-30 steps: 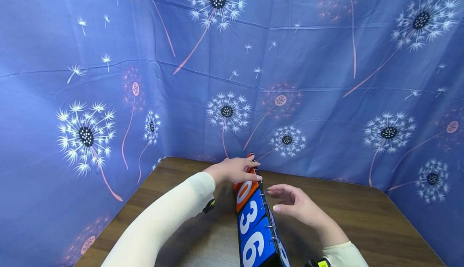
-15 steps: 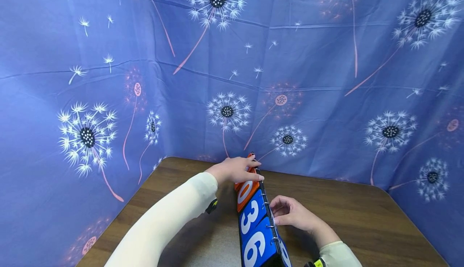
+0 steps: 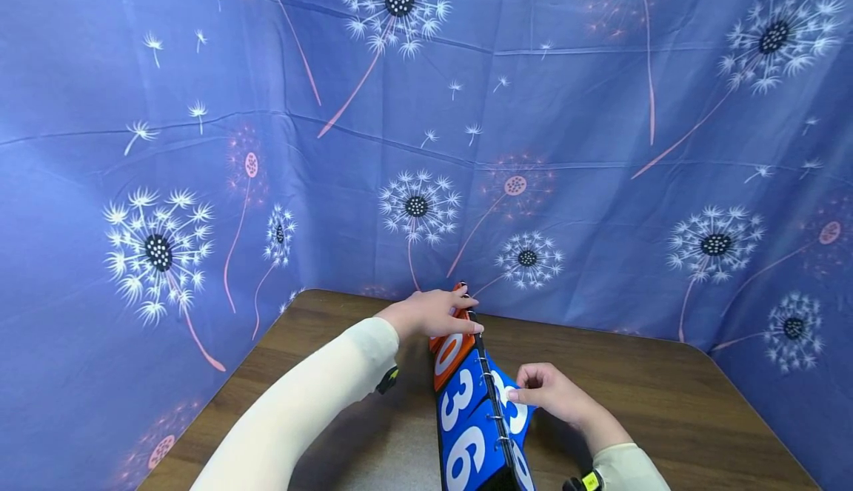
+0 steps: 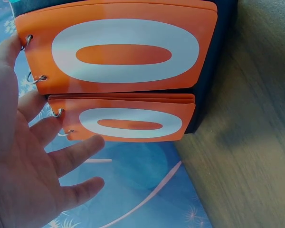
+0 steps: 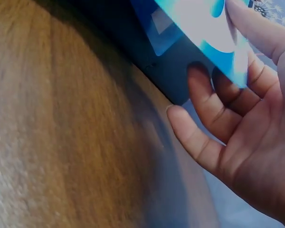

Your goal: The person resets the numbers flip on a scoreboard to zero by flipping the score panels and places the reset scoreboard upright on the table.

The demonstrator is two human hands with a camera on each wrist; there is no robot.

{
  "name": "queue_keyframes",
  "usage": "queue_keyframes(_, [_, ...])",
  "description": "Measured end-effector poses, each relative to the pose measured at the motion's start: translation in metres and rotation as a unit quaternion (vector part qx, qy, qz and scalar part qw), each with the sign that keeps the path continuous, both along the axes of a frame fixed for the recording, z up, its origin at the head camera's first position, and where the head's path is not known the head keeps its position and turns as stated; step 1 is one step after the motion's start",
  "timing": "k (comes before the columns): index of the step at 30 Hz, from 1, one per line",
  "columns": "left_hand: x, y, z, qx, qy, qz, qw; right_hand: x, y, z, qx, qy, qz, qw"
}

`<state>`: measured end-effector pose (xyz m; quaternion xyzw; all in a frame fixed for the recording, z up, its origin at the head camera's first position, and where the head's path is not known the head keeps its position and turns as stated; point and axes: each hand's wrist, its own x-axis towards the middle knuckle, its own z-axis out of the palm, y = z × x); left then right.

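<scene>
A tabletop flip scoreboard (image 3: 460,402) stands like a tent, its ringed spine running away from me. Its left face bears orange cards and blue cards reading 3 and 6. My left hand (image 3: 426,313) rests across the spine near the far end. In the left wrist view its fingers are mostly straight, beside two orange zero cards (image 4: 133,31). On the right face, my right hand (image 3: 549,395) pinches a blue number card (image 3: 525,418) and holds it away from the board. The right wrist view shows the thumb over this card (image 5: 223,59), with fingertips partly hidden behind it.
The scoreboard stands on a brown wood-grain table (image 3: 640,395). A blue cloth with dandelion prints (image 3: 586,106) hangs behind and to the sides of the table. A pale patch (image 3: 393,446) shows on the tabletop at the near left.
My right hand has moved in to the scoreboard's right face, closed on a blue card and swung it outward and up. The left hand has stayed on the spine.
</scene>
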<state>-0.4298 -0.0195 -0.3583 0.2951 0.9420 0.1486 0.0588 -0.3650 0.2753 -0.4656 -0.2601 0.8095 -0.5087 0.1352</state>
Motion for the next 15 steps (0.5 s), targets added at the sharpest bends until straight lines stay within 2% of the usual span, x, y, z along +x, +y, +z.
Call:
queue_keyframes(9, [0.0033, -0.0003, 0.0009, 0.001, -0.003, 0.002, 1.0, 0.0013, 0.0031, 0.0037, 0.001, 0.005, -0.004, 1.0])
queue_keyframes(15, [0.0045, 0.0001, 0.0003, 0.0, -0.003, 0.004, 1.0, 0.004, 0.0073, 0.0078, 0.001, -0.011, -0.016, 0.9998])
